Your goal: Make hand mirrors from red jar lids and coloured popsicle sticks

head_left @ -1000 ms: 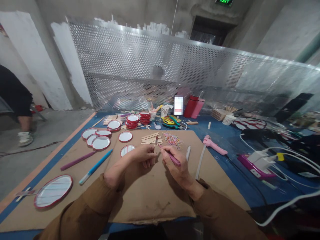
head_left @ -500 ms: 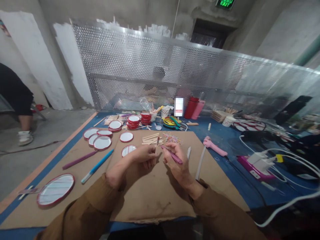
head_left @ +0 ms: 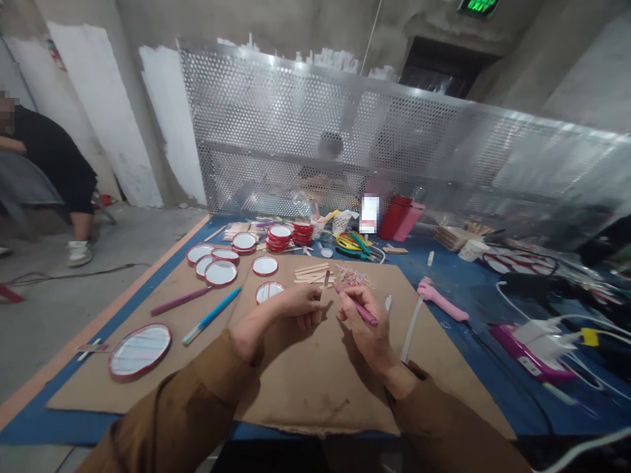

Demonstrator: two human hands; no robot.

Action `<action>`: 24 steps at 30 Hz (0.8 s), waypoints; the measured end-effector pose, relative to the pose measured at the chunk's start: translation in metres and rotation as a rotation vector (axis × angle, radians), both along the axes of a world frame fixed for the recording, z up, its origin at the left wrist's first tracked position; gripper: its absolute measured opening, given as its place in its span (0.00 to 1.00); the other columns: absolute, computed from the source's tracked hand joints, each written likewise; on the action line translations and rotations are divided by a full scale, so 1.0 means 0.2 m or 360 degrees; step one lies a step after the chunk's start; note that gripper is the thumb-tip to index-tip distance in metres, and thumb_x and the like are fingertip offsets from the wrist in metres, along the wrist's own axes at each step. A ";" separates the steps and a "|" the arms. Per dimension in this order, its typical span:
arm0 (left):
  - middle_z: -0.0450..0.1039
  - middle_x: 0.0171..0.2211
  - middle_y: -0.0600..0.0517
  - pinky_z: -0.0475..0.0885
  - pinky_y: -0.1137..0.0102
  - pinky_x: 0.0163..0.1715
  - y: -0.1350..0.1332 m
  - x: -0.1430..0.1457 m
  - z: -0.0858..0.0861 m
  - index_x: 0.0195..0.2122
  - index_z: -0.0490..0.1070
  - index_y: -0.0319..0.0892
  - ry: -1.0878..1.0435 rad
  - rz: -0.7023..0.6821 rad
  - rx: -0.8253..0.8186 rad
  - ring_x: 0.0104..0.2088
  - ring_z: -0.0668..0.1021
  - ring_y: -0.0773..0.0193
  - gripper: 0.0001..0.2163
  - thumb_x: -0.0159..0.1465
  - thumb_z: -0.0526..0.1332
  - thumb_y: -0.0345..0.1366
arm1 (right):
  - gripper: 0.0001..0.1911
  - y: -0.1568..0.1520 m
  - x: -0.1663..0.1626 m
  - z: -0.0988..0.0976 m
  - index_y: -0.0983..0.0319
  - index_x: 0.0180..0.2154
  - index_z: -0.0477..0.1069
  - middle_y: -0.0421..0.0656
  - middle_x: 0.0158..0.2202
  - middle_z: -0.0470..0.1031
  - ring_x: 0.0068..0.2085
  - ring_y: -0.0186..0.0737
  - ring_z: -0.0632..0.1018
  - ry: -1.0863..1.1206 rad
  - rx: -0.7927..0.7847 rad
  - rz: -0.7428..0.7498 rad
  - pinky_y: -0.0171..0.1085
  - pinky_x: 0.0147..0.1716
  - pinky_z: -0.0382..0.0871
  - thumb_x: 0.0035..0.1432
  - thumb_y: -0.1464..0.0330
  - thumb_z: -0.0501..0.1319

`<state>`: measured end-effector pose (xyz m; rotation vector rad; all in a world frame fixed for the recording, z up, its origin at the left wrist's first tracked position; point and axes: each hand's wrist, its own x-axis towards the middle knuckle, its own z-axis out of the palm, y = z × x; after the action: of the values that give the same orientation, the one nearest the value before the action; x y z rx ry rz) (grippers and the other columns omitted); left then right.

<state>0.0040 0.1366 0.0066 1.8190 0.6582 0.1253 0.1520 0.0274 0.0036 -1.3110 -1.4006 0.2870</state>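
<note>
My left hand (head_left: 300,306) pinches a flat wooden craft stick (head_left: 324,289) upright, its top end coloured reddish. In my right hand (head_left: 365,332) a purple marker (head_left: 367,315) is gripped like a pen, its tip close to the stick; whether they touch I cannot tell. Both hands are above a cardboard sheet (head_left: 315,381). Just beyond them lie several plain craft sticks (head_left: 311,270) and a heap of small multicoloured pieces (head_left: 355,274). A red-rimmed white disc (head_left: 269,291) lies partly behind my left forearm.
More red-rimmed discs (head_left: 221,272), a purple pen (head_left: 180,301) and a blue marker (head_left: 211,315) lie left. A striped disc (head_left: 140,351) is at the near left. Right are a pink glue gun (head_left: 444,301) and a power strip (head_left: 530,355). A perforated metal panel (head_left: 276,125) stands behind.
The camera has turned left, so the whole scene sits further right in the picture. Both hands keep their grips, stick and marker in nearly the same pose.
</note>
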 end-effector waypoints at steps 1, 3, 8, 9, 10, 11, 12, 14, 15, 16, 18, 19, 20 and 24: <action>0.70 0.17 0.54 0.69 0.75 0.16 -0.01 0.00 0.01 0.28 0.66 0.40 -0.0006 0.0001 -0.0007 0.14 0.72 0.69 0.11 0.65 0.57 0.39 | 0.12 0.00 0.00 0.01 0.61 0.34 0.69 0.37 0.24 0.70 0.25 0.33 0.71 -0.0015 -0.0006 -0.0009 0.33 0.27 0.65 0.64 0.59 0.57; 0.71 0.17 0.55 0.69 0.75 0.16 -0.01 0.00 0.02 0.28 0.65 0.40 -0.0015 -0.0007 -0.0021 0.14 0.72 0.69 0.10 0.65 0.58 0.39 | 0.14 -0.01 -0.01 0.03 0.61 0.32 0.69 0.36 0.22 0.69 0.24 0.33 0.70 -0.0054 -0.0005 -0.0037 0.33 0.26 0.64 0.64 0.59 0.57; 0.70 0.17 0.56 0.69 0.75 0.16 -0.01 0.00 0.02 0.28 0.65 0.41 -0.0045 -0.0008 -0.0021 0.14 0.72 0.69 0.09 0.65 0.55 0.34 | 0.14 -0.01 -0.02 0.04 0.61 0.29 0.68 0.37 0.21 0.69 0.24 0.34 0.70 -0.0164 -0.0013 -0.0087 0.34 0.26 0.63 0.64 0.60 0.56; 0.70 0.17 0.56 0.68 0.76 0.16 -0.01 0.00 0.01 0.27 0.65 0.40 -0.0050 -0.0012 -0.0017 0.14 0.72 0.70 0.09 0.65 0.55 0.34 | 0.14 -0.01 -0.01 0.03 0.61 0.29 0.68 0.37 0.22 0.69 0.25 0.34 0.70 -0.0186 -0.0010 -0.0080 0.34 0.26 0.63 0.64 0.60 0.56; 0.69 0.16 0.56 0.69 0.76 0.17 -0.01 0.00 0.01 0.26 0.65 0.40 -0.0057 -0.0020 -0.0013 0.14 0.72 0.70 0.09 0.65 0.55 0.33 | 0.13 0.00 -0.01 0.02 0.61 0.30 0.69 0.37 0.22 0.70 0.25 0.34 0.71 -0.0209 -0.0003 -0.0068 0.34 0.27 0.64 0.64 0.60 0.57; 0.69 0.16 0.56 0.69 0.76 0.17 -0.01 0.00 0.01 0.26 0.65 0.40 -0.0066 -0.0027 -0.0009 0.14 0.72 0.70 0.09 0.64 0.55 0.32 | 0.12 0.00 -0.01 0.02 0.61 0.31 0.69 0.38 0.23 0.71 0.25 0.34 0.72 -0.0229 0.0008 -0.0053 0.34 0.27 0.64 0.63 0.61 0.57; 0.68 0.16 0.56 0.69 0.77 0.17 -0.01 0.00 0.01 0.26 0.66 0.39 -0.0075 -0.0031 -0.0005 0.15 0.72 0.70 0.08 0.64 0.55 0.31 | 0.11 0.00 -0.01 0.01 0.61 0.32 0.69 0.38 0.24 0.72 0.26 0.34 0.72 -0.0243 0.0016 -0.0036 0.34 0.28 0.65 0.63 0.61 0.57; 0.69 0.16 0.56 0.70 0.77 0.18 -0.01 -0.01 0.01 0.28 0.67 0.39 -0.0094 -0.0029 0.0008 0.16 0.72 0.70 0.06 0.63 0.55 0.30 | 0.10 0.01 0.00 0.00 0.61 0.34 0.70 0.39 0.27 0.73 0.28 0.35 0.74 -0.0251 0.0023 -0.0011 0.34 0.29 0.66 0.64 0.61 0.57; 0.69 0.16 0.56 0.70 0.77 0.18 -0.01 -0.01 0.01 0.28 0.67 0.39 -0.0100 -0.0026 0.0015 0.16 0.73 0.70 0.06 0.62 0.55 0.30 | 0.10 0.01 0.00 -0.01 0.61 0.35 0.70 0.39 0.28 0.74 0.28 0.35 0.74 -0.0248 0.0021 -0.0006 0.34 0.30 0.66 0.64 0.62 0.57; 0.69 0.16 0.56 0.70 0.77 0.18 -0.01 -0.01 0.02 0.28 0.67 0.39 -0.0103 -0.0026 0.0021 0.16 0.72 0.70 0.07 0.63 0.55 0.31 | 0.10 0.01 0.00 -0.01 0.61 0.36 0.71 0.39 0.28 0.74 0.29 0.35 0.74 -0.0240 0.0015 -0.0003 0.34 0.30 0.67 0.64 0.61 0.57; 0.68 0.16 0.56 0.69 0.77 0.18 -0.01 -0.01 0.02 0.27 0.67 0.38 -0.0101 -0.0037 0.0026 0.16 0.72 0.70 0.09 0.64 0.55 0.32 | 0.10 0.02 0.00 -0.02 0.61 0.37 0.71 0.40 0.29 0.75 0.30 0.36 0.75 -0.0228 -0.0007 0.0006 0.35 0.30 0.67 0.64 0.61 0.58; 0.68 0.16 0.55 0.69 0.76 0.18 -0.01 -0.01 0.02 0.26 0.67 0.38 -0.0100 -0.0045 0.0027 0.16 0.72 0.70 0.10 0.64 0.55 0.32 | 0.10 0.02 0.00 -0.02 0.61 0.37 0.71 0.40 0.29 0.75 0.30 0.36 0.75 -0.0222 -0.0016 0.0011 0.35 0.31 0.67 0.64 0.61 0.58; 0.68 0.16 0.55 0.69 0.76 0.19 -0.01 -0.01 0.02 0.25 0.67 0.38 -0.0099 -0.0050 0.0030 0.16 0.72 0.70 0.11 0.65 0.55 0.33 | 0.10 0.02 0.00 -0.02 0.61 0.37 0.71 0.40 0.30 0.75 0.30 0.36 0.75 -0.0218 -0.0021 0.0015 0.35 0.31 0.67 0.64 0.61 0.58; 0.68 0.15 0.55 0.69 0.75 0.18 0.00 0.00 0.02 0.24 0.67 0.38 -0.0080 -0.0060 0.0035 0.16 0.72 0.69 0.12 0.65 0.55 0.32 | 0.10 0.03 0.01 -0.02 0.61 0.39 0.71 0.41 0.31 0.75 0.31 0.37 0.75 -0.0198 -0.0027 0.0037 0.36 0.32 0.68 0.64 0.61 0.58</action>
<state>0.0030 0.1357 0.0112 1.8423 0.5888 0.1533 0.1531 0.0332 -0.0012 -1.3461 -1.5218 0.2367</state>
